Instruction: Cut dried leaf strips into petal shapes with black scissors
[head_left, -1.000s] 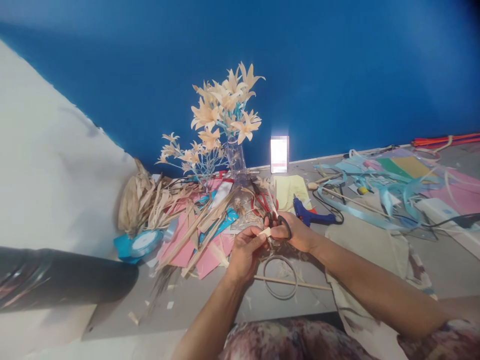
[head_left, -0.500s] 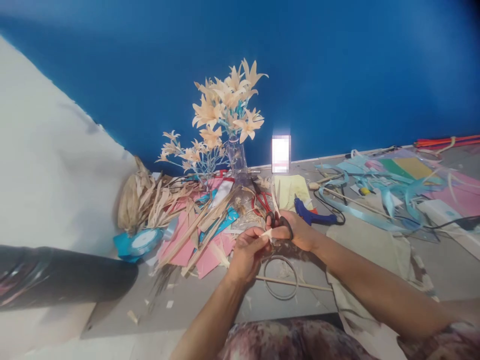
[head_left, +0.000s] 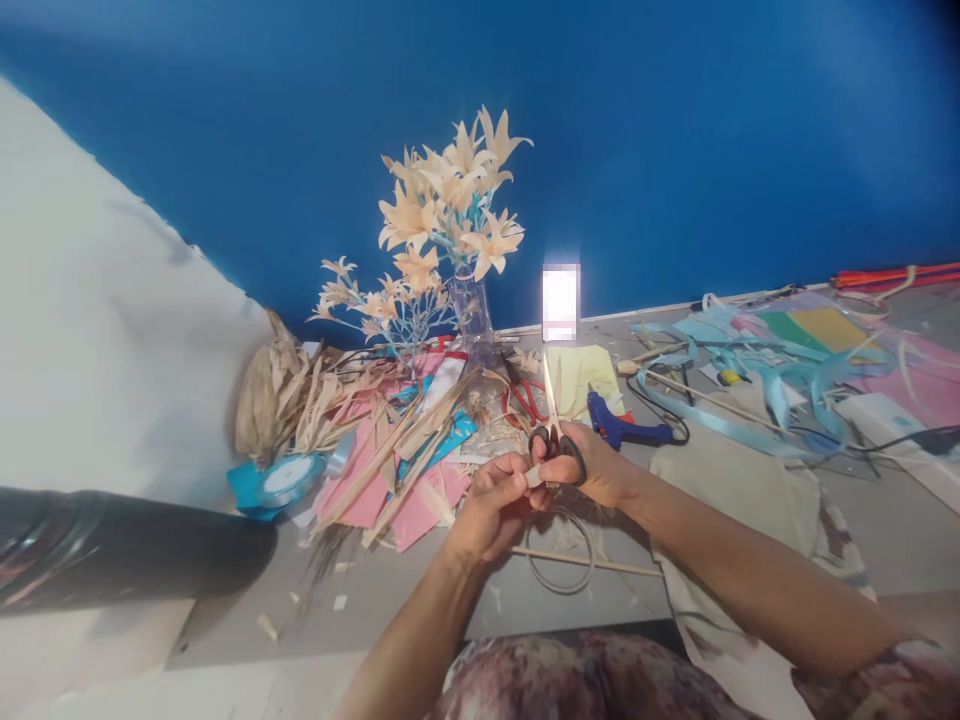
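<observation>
Black-handled scissors (head_left: 553, 410) point upward in my right hand (head_left: 589, 462), their blades nearly together. A small pale piece (head_left: 533, 476) is pinched in my left hand (head_left: 495, 500), and the fingertips of my right hand are close against it. Below both hands a metal ring (head_left: 561, 585) lies across a thin wooden stick (head_left: 622, 567). Red-handled scissors (head_left: 525, 400) rest just behind the hands, beside a yellow sheet (head_left: 581, 375) and a blue glue gun (head_left: 630, 430).
Pale flowers (head_left: 450, 190) stand in a clear vase (head_left: 472, 315) at the back. Dried husks (head_left: 322, 395), pink sheets (head_left: 420, 500) and a ribbon spool (head_left: 289, 478) lie left. A cloth (head_left: 727, 490), light blue ribbon (head_left: 720, 435) and white power strip (head_left: 900, 440) are on the right.
The scissors' blades have come nearly together. The small piece has turned slightly between my hands, which have otherwise hardly moved.
</observation>
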